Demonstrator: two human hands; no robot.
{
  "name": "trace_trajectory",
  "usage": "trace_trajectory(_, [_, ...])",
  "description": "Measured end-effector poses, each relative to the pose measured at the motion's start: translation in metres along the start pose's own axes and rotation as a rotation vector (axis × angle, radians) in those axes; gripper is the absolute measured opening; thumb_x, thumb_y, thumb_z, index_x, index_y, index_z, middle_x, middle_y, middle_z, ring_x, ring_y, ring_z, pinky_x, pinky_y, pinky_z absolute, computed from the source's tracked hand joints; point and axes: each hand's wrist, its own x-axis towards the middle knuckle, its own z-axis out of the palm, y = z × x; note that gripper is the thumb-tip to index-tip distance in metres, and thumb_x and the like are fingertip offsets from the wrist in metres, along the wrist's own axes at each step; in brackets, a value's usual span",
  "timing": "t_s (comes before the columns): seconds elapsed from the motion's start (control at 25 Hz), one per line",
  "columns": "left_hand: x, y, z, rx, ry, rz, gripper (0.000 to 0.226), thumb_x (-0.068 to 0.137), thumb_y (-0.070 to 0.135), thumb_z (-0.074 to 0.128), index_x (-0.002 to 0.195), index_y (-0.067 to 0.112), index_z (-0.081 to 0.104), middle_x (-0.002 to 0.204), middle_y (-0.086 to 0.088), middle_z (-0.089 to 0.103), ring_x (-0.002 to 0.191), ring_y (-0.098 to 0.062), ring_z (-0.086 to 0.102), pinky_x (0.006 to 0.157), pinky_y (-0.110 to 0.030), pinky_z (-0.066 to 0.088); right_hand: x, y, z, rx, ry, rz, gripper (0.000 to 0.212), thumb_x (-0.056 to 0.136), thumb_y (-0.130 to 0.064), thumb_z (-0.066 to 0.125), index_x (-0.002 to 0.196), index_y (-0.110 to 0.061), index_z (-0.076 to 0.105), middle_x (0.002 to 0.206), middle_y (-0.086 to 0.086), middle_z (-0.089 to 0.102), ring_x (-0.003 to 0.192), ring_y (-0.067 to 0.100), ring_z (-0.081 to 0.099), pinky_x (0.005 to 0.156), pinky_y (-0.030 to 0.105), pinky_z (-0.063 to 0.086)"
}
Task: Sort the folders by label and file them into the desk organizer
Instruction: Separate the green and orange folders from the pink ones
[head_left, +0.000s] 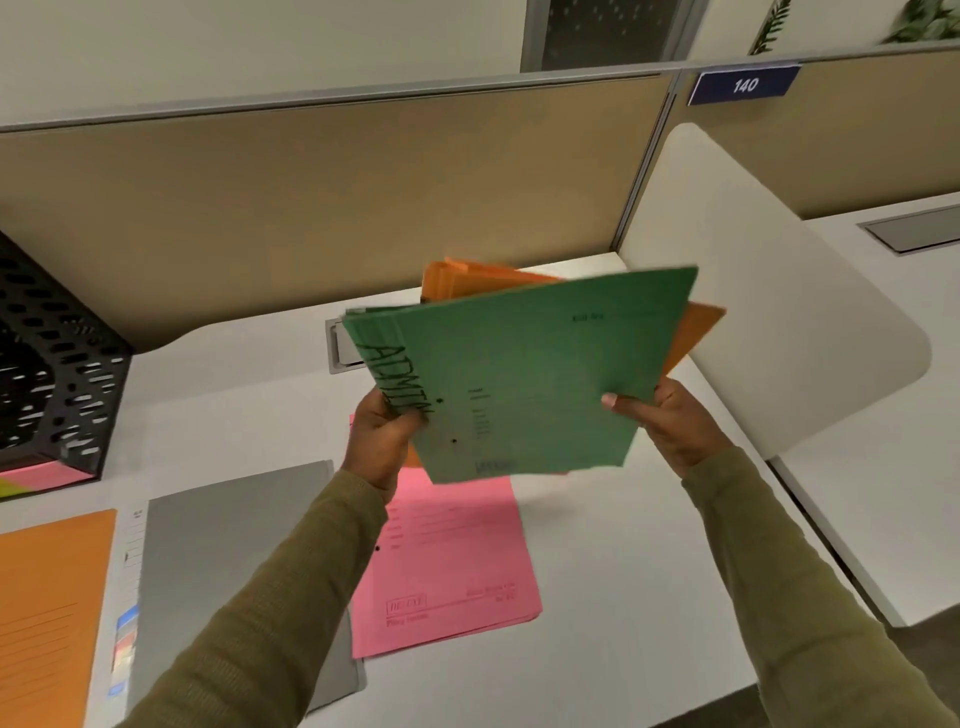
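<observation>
I hold a small stack of folders above the desk. A green folder (530, 374) marked "ADMIN" along its spine faces me, with orange folders (467, 278) behind it. My left hand (382, 441) grips the stack's lower left corner. My right hand (670, 421) grips its lower right edge, thumb on the green cover. A pink folder (452, 561) lies flat on the desk below. The black mesh desk organizer (57, 364) stands at the far left, with pink and yellow sheets under its lowest tier.
A grey folder (234, 561) and an orange folder (47, 613) lie on the white desk (623, 597) at the left. A tan partition (337, 197) backs the desk. A white divider panel (769, 312) stands at the right. A cable hatch (343, 348) sits behind the held stack.
</observation>
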Motion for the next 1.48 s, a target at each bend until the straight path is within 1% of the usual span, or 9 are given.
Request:
trace_trajectory(0.2, [-0.010,-0.020,-0.002,0.109,-0.039,-0.020,0.042,0.090,-0.008,0.052,0.099,0.029,0.069,0.098,0.003,0.073,0.099,-0.018,0.067,0.085,-0.044,0.058,-0.012,0.026,0.009,0.037,0.149,-0.015,0.033,0.081,-0.005,0.071,0.107,-0.026,0.072,0.107,-0.010,0.076,0.100,0.007,0.069,0.083,0.018,0.053])
trace_trajectory(0.4, [-0.017,-0.051,0.005,0.258,-0.038,-0.128,0.058,0.088,-0.007,0.050,0.099,0.049,0.060,0.112,0.007,0.067,0.112,-0.020,0.058,0.094,-0.047,0.051,-0.020,0.066,0.020,0.005,0.295,0.067,0.034,0.083,-0.007,0.065,0.108,-0.029,0.062,0.111,-0.008,0.069,0.110,0.022,0.060,0.093,0.032,0.046])
trace_trajectory(0.56, [-0.016,-0.053,0.010,0.277,-0.069,-0.101,0.062,0.087,-0.005,0.046,0.094,0.054,0.062,0.104,0.018,0.070,0.108,-0.011,0.061,0.089,-0.033,0.051,-0.019,0.066,0.017,-0.043,0.341,0.090,0.028,0.092,-0.002,0.062,0.104,-0.028,0.066,0.107,-0.007,0.072,0.106,0.021,0.064,0.093,0.034,0.050])
trace_trajectory(0.68, [-0.014,-0.047,0.018,0.215,-0.106,-0.096,0.051,0.087,0.000,0.050,0.101,0.048,0.062,0.105,0.018,0.071,0.103,-0.004,0.065,0.080,-0.018,0.053,-0.017,0.049,0.004,0.006,0.365,0.038,0.028,0.091,-0.005,0.065,0.108,-0.027,0.067,0.103,-0.009,0.076,0.096,0.012,0.072,0.078,0.021,0.057])
trace_trajectory(0.76, [-0.014,-0.049,0.028,0.162,-0.112,-0.150,0.042,0.090,0.000,0.055,0.107,0.039,0.060,0.106,0.012,0.072,0.098,-0.004,0.067,0.078,-0.016,0.055,-0.015,0.041,-0.011,0.001,0.413,0.069,0.026,0.089,-0.009,0.068,0.109,-0.027,0.068,0.106,-0.004,0.076,0.095,0.015,0.073,0.075,0.027,0.060])
trace_trajectory(0.88, [-0.030,-0.068,0.050,0.184,-0.115,-0.338,0.034,0.091,0.004,0.059,0.113,0.030,0.055,0.110,-0.001,0.069,0.100,-0.017,0.066,0.091,-0.033,0.054,-0.010,0.046,-0.036,-0.193,0.482,0.237,0.027,0.086,-0.012,0.070,0.111,-0.023,0.067,0.108,0.005,0.074,0.095,0.028,0.071,0.086,0.046,0.059])
trace_trajectory(1.08, [-0.070,-0.123,0.075,0.195,-0.166,-0.683,0.059,0.083,-0.007,0.059,0.135,0.017,0.046,0.113,-0.011,0.065,0.108,-0.030,0.062,0.100,-0.047,0.050,-0.008,0.080,-0.060,-0.515,0.445,0.509,0.034,0.087,-0.011,0.069,0.122,-0.011,0.064,0.115,0.018,0.069,0.089,0.029,0.065,0.083,0.035,0.051])
trace_trajectory(1.2, [-0.073,-0.135,0.090,0.127,-0.186,-0.714,0.062,0.081,-0.013,0.058,0.134,0.017,0.048,0.117,-0.011,0.066,0.105,-0.025,0.063,0.089,-0.034,0.054,-0.006,0.092,-0.071,-0.607,0.442,0.573,0.036,0.090,-0.012,0.066,0.126,-0.010,0.063,0.121,0.018,0.067,0.096,0.031,0.064,0.086,0.034,0.050])
trace_trajectory(1.48, [-0.044,-0.145,0.121,0.088,-0.193,-0.664,0.062,0.079,0.001,0.072,0.126,0.027,0.042,0.134,-0.012,0.058,0.106,-0.019,0.060,0.091,-0.029,0.048,0.025,0.085,-0.097,-0.755,0.503,0.500,0.049,0.092,-0.022,0.064,0.140,-0.015,0.051,0.134,0.017,0.061,0.118,0.034,0.059,0.097,0.034,0.044])
